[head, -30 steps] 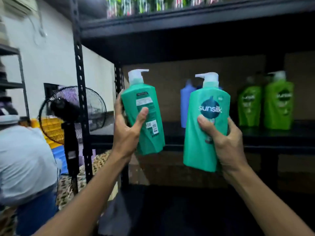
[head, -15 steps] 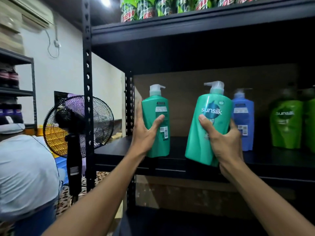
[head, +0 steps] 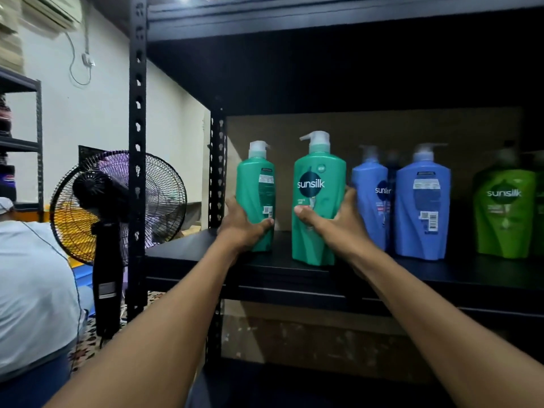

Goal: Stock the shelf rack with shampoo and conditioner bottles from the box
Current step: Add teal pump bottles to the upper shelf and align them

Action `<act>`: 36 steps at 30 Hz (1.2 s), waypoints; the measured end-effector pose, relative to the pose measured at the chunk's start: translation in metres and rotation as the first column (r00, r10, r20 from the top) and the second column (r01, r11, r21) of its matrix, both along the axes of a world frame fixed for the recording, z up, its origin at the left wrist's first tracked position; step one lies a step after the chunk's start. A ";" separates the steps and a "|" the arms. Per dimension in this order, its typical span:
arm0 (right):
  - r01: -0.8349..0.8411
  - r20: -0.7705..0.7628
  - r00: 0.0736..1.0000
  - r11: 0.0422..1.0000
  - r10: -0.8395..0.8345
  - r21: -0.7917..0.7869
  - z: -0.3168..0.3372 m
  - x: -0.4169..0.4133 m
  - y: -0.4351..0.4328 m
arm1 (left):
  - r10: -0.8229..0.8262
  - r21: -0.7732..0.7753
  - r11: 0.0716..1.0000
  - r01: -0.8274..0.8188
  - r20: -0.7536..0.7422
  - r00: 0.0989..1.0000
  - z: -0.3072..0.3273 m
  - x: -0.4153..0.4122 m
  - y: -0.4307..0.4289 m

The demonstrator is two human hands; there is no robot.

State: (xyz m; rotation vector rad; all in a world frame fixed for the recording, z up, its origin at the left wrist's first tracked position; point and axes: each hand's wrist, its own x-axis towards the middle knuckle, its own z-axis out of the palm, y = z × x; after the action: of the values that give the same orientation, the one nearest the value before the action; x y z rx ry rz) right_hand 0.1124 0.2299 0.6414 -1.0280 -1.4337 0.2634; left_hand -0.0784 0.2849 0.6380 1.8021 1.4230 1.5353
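Two teal pump bottles stand on the black shelf (head: 182, 251) of the rack. My left hand (head: 243, 226) grips the left teal bottle (head: 257, 187), whose back label faces me. My right hand (head: 338, 225) grips the right teal bottle (head: 319, 187), which shows its Sunsilk logo. Both bottles are upright with their bases on or just at the shelf board. To their right stand two blue bottles (head: 422, 207) and, further right, a green refill pouch (head: 504, 213).
A rack upright (head: 137, 142) runs down the left of the shelf. A standing fan (head: 117, 207) and a person in a white shirt (head: 32, 290) are at the left. The upper shelf (head: 323, 16) hangs close above. A lower shelf level is dark.
Both hands have moved forward and down, carrying the teal bottles onto the shelf. The view has closed in on the rack, and a second blue bottle has come into sight.
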 end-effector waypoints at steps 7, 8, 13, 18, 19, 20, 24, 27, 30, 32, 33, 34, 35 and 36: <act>-0.024 -0.053 0.998 1.000 0.023 -0.018 -0.010 -0.003 0.019 | 0.002 -0.138 0.990 -0.008 -0.043 0.999 0.002 -0.003 0.029; -0.028 -0.053 0.998 0.999 0.027 -0.020 -0.011 -0.003 0.020 | 0.009 -0.149 0.989 -0.017 -0.054 0.999 0.003 -0.002 0.032; -0.025 -0.043 0.999 0.998 0.023 -0.056 -0.011 0.000 0.028 | 0.054 -0.239 0.965 -0.110 -0.231 0.972 0.007 0.003 0.042; 0.152 0.166 0.979 0.965 -0.118 -0.212 0.002 -0.002 0.047 | 0.179 -0.153 0.949 -0.276 -0.457 0.871 -0.002 0.007 0.048; 0.170 0.186 0.975 0.955 -0.126 -0.243 0.005 -0.002 0.052 | 0.212 -0.127 0.942 -0.309 -0.489 0.846 -0.003 0.007 0.049; 0.170 0.186 0.975 0.950 -0.124 -0.262 0.007 -0.003 0.056 | 0.240 -0.103 0.936 -0.338 -0.516 0.822 -0.004 0.006 0.051; 0.158 0.175 0.979 0.931 -0.104 -0.330 0.008 -0.006 0.076 | 0.262 -0.079 0.937 -0.340 -0.485 0.834 -0.004 0.004 0.055; 0.114 0.139 0.988 0.929 -0.069 -0.353 0.001 -0.005 0.093 | 0.265 -0.066 0.939 -0.338 -0.490 0.831 -0.003 0.004 0.059; 0.105 0.107 0.992 0.928 -0.071 -0.357 -0.006 -0.008 0.104 | 0.264 -0.083 0.935 -0.345 -0.484 0.834 -0.004 0.003 0.062; 0.099 0.109 0.992 0.927 -0.063 -0.362 -0.009 -0.008 0.110 | 0.264 -0.091 0.933 -0.347 -0.480 0.837 -0.004 0.004 0.063; 0.093 0.121 0.991 0.925 -0.051 -0.368 -0.011 -0.008 0.111 | 0.263 -0.093 0.933 -0.346 -0.479 0.837 -0.004 0.003 0.064; 0.086 0.146 0.989 0.922 -0.032 -0.378 -0.014 -0.009 0.113 | 0.262 -0.094 0.933 -0.346 -0.479 0.837 -0.005 0.003 0.065; 0.086 0.179 0.984 0.917 -0.016 -0.390 -0.016 -0.010 0.115 | 0.260 -0.096 0.934 -0.345 -0.484 0.836 -0.005 0.002 0.066; 0.092 0.208 0.978 0.912 -0.008 -0.399 -0.018 -0.011 0.115 | 0.257 -0.095 0.934 -0.345 -0.493 0.832 -0.005 0.002 0.067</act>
State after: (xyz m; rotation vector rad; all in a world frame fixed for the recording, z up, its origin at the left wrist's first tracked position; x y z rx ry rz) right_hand 0.1017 0.3445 0.6239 -1.4648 -1.5691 0.4440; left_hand -0.0763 0.3520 0.6325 1.9957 2.0935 1.0742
